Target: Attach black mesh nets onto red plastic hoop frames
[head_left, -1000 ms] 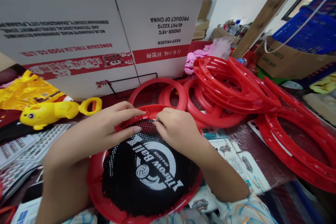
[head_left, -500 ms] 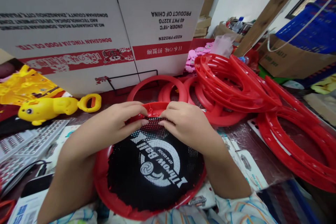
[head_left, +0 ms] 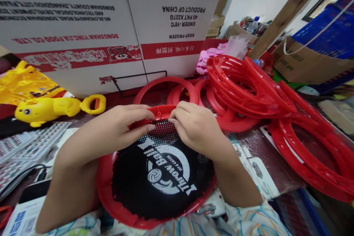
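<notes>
In front of my body lies a round red plastic ring (head_left: 104, 186) with black mesh fabric (head_left: 132, 191) across it, printed "Throw Ball" in white. My left hand (head_left: 124, 123) grips the far rim from the left, fingers over the ring and thumb against the mesh. From the right, my right hand (head_left: 193, 127) is closed at the same far rim, pinching the mesh edge beside the ring. Its fingertips are partly hidden. A short stretch of bare rim with a small peg shows between the hands.
Several loose red rings (head_left: 238, 88) are piled behind and to the right. A large white carton (head_left: 83, 3) stands at the back. At left are a yellow animal-shaped toy (head_left: 47, 110), trays of small parts (head_left: 35, 143) and a dark phone (head_left: 34, 191).
My right hand has shifted slightly up along the far rim, its fingers drawn closer together. My left hand stays at the rim, and the view has moved a little.
</notes>
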Demonstrator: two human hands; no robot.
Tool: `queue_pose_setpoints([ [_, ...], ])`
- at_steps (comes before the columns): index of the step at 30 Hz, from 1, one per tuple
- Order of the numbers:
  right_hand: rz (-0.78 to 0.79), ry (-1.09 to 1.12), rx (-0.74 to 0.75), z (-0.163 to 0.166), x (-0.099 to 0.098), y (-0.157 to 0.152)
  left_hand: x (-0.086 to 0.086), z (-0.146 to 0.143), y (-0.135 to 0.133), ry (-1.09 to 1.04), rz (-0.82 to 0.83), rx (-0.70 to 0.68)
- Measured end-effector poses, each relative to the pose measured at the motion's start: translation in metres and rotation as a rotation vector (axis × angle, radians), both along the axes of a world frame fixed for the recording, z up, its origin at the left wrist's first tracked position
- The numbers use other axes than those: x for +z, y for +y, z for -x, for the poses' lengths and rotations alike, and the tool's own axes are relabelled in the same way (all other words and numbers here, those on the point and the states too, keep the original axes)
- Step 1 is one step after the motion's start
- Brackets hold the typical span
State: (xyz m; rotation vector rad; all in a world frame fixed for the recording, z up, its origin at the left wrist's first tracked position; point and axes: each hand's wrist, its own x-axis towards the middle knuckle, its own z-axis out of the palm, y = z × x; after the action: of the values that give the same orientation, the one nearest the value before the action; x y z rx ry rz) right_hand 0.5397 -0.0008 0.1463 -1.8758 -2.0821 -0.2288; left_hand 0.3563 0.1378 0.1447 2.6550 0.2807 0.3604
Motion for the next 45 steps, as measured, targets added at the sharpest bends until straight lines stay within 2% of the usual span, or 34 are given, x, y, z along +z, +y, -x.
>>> queue_pose_setpoints([
  [6, -0.018, 0.020, -0.037, 0.001, -0.004, 0.006, -0.002, -0.003, 0.001, -0.015, -0.037, 0.009],
  [26, 0.019, 0.058, -0.026, 0.000, -0.008, 0.016, -0.006, -0.001, -0.003, -0.044, -0.077, 0.016],
  [31, 0.019, 0.195, 0.004, -0.011, 0.002, 0.007, -0.010, 0.000, 0.005, 0.001, -0.065, 0.036],
  [34, -0.006, 0.245, -0.034, -0.021, 0.011, -0.005, -0.008, 0.008, 0.011, 0.022, -0.084, 0.024],
  [40, 0.197, 0.153, -0.017, -0.023, 0.013, -0.009, -0.008, 0.019, 0.016, -0.015, -0.146, 0.005],
  [45, 0.203, 0.014, 0.022, -0.013, 0.005, 0.000, -0.002, 0.014, 0.011, 0.027, -0.112, 0.043],
])
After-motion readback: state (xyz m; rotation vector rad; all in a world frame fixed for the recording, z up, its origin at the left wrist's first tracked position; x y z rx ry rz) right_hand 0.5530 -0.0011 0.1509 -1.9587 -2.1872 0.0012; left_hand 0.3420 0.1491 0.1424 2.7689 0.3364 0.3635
